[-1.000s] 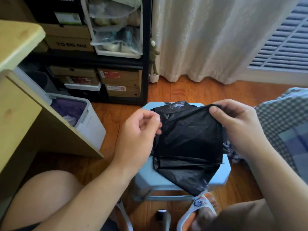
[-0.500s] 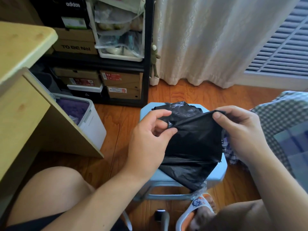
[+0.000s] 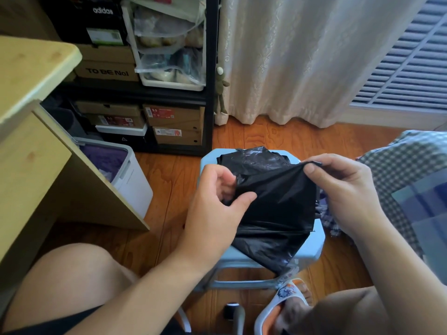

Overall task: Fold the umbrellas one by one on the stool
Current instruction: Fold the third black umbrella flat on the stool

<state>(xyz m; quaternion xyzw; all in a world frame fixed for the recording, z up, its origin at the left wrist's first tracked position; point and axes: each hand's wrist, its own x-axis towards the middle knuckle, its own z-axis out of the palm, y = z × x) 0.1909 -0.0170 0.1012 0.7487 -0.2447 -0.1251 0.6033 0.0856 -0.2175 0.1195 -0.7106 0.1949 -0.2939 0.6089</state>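
- Pinching black umbrella (image 3: 273,201) fabric w/ both hands, above the light-blue stool (image 3: 312,247).
- Left hand (image 3: 217,201): thumb + fingers closed on a fold of canopy near the stool's left edge; fabric bunched inside the grip.
- Right hand (image 3: 343,187): thumb + forefinger clamped on the canopy's upper edge, near the stool's far right corner; other fingers curled loosely.
- Canopy stretched taut btwn the two hands, sloping down from right hand to left.
- Umbrella lies across the stool top, covering most of it; crinkled part reaches the far edge, lower flap hangs over the near edge toward the right corner.
- A rib tip shows at the canopy's right side, by the stool's right edge.
- Handle/shaft not visible under the cloth, can't tell where it sits.
- Stool stands on wood floor (image 3: 169,189), btwn the person's knees.
- Checked fabric (image 3: 399,170), grey/white w/ blue patches, right of the stool; whether it touches the stool can't be told.
- White/orange slipper (image 3: 283,303) on a foot, just below the stool's near right corner.
- Wooden table (image 3: 29,117) at left; white bin (image 3: 135,187) w/ purple contents beside its side panel.
- Black shelf rack (image 3: 210,93) w/ shoe boxes behind the stool, cream curtain (image 3: 290,56) to its right.
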